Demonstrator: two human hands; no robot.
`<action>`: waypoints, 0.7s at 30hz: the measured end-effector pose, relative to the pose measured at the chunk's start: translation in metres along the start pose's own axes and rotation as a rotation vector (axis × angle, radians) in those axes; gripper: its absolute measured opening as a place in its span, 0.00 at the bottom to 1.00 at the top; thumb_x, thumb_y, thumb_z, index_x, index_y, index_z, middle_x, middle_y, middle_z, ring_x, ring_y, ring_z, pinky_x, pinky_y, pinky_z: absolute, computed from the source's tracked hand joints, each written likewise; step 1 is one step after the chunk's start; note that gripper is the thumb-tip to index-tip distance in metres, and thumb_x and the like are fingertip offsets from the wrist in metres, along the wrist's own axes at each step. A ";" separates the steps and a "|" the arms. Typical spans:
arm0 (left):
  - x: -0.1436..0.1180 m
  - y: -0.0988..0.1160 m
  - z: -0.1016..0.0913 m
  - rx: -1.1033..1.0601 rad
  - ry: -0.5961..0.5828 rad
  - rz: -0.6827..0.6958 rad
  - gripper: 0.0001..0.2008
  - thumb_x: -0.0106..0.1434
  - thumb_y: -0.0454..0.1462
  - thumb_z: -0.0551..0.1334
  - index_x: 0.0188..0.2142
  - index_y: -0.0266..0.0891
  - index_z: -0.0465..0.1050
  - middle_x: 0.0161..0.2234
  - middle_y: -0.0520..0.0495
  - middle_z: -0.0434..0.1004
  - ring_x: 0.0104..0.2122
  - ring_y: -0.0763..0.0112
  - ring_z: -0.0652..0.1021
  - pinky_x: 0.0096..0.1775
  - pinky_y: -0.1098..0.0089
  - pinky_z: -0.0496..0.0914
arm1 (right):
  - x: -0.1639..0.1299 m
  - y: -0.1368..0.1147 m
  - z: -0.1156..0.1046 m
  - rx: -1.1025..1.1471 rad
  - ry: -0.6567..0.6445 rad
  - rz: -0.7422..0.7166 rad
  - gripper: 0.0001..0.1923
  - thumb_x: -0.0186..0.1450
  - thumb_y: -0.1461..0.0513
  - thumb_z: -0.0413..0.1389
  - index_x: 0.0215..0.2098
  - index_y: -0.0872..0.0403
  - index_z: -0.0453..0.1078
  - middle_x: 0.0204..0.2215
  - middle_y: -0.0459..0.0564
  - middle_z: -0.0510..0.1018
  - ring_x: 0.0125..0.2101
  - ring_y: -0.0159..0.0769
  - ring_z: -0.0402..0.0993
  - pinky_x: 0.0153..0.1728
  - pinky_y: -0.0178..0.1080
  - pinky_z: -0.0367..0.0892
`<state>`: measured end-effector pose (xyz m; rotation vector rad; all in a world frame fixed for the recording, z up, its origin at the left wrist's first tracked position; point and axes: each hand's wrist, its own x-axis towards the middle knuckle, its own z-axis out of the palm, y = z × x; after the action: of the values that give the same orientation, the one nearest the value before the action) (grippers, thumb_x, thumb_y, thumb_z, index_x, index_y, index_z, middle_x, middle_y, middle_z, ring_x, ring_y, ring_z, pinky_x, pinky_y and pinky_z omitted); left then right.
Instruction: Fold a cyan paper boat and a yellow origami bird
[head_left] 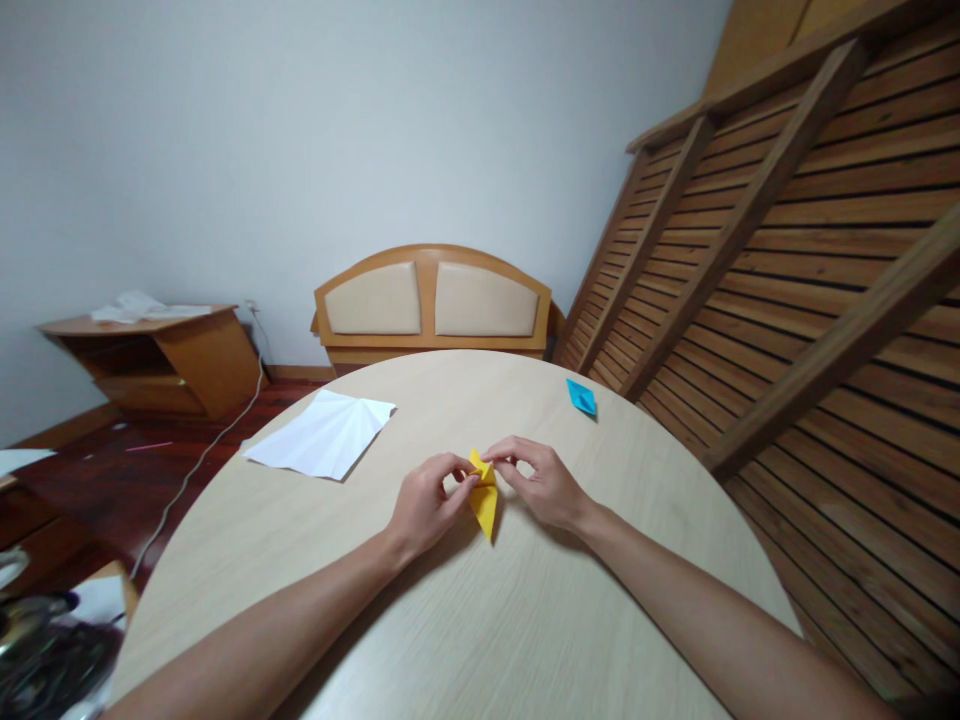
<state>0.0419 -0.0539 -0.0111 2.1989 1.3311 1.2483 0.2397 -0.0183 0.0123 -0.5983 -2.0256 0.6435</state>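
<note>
At the far left we see a low wooden cabinet [161,362] against the wall with some white cloth or paper [142,306] lying on its top, and a pale cable [196,465] trailing across the dark floor below it. On the round, light wooden table [465,640], towards its left side, lies a creased white sheet of paper [322,434], well apart from the hands. Near the middle of the table our left hand [424,505] has its fingertips pinched together on the upper left edge of a folded yellow paper [485,500], whose pointed end is directed towards us and seems to rest on the tabletop. Our right hand [541,483] meets it from the other side, thumb and forefinger closed on the paper's top corner, so that both hands nearly touch above it. Beyond, a padded wooden headboard [433,300] leans on the wall. Further right, a small blue folded paper [582,397] lies near the table's far edge, beside a slatted wooden frame [787,260].
</note>
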 end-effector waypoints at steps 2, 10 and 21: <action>0.000 0.000 0.000 0.001 -0.005 -0.003 0.09 0.68 0.40 0.58 0.37 0.39 0.75 0.34 0.48 0.79 0.29 0.72 0.75 0.30 0.73 0.67 | 0.000 0.001 -0.002 0.003 -0.032 -0.037 0.10 0.67 0.67 0.52 0.40 0.52 0.76 0.37 0.50 0.80 0.39 0.36 0.76 0.43 0.41 0.70; 0.000 0.000 0.000 -0.030 0.001 -0.037 0.09 0.68 0.41 0.58 0.41 0.39 0.74 0.35 0.46 0.80 0.31 0.70 0.77 0.29 0.73 0.68 | -0.002 0.005 -0.005 -0.048 -0.062 -0.008 0.10 0.67 0.64 0.55 0.45 0.52 0.75 0.38 0.50 0.81 0.37 0.35 0.76 0.40 0.40 0.71; 0.001 0.003 -0.001 -0.034 -0.042 -0.014 0.08 0.67 0.38 0.59 0.41 0.39 0.76 0.37 0.46 0.80 0.34 0.68 0.77 0.31 0.72 0.69 | -0.004 0.010 -0.002 -0.006 -0.093 0.041 0.11 0.65 0.66 0.56 0.45 0.53 0.75 0.38 0.49 0.81 0.35 0.33 0.75 0.39 0.38 0.71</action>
<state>0.0426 -0.0551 -0.0083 2.1766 1.2974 1.2038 0.2451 -0.0129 0.0047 -0.6248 -2.1071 0.7017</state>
